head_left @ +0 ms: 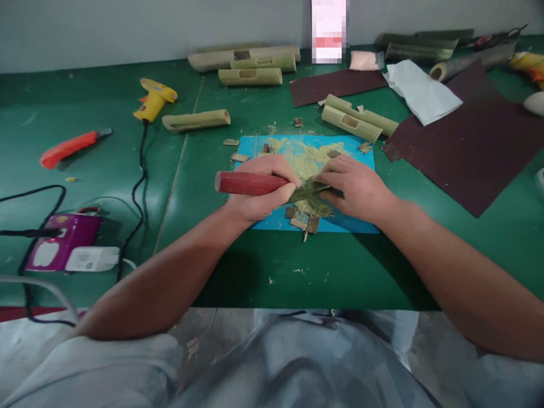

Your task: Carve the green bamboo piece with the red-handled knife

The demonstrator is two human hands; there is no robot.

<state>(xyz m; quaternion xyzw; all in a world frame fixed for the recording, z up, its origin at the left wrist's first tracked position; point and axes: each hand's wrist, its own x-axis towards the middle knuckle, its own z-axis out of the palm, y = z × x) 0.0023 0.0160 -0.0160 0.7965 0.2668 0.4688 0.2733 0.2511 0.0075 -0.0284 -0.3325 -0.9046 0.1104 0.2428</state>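
My left hand [266, 184] is closed around a carving chisel by its thick red wooden handle [250, 183]. The handle's butt points left, and the blade, mostly hidden, points toward my right hand. Beneath the blade lies a green bamboo piece [301, 194], with my right hand [357, 184] gripping its right end. Both hands are over a blue mat [357, 225] strewn with pale shavings [304, 156]. Small dark bamboo chips [313, 223] lie just in front of the bamboo.
Cut bamboo tubes [250, 76] line the back, with two more [352, 122] right of the mat. Leftward are a yellow glue gun [155, 102], a red utility knife [72, 148] and a purple power strip [63, 241] with cords. Brown sheets [471, 153] and white paper [420, 90] lie right.
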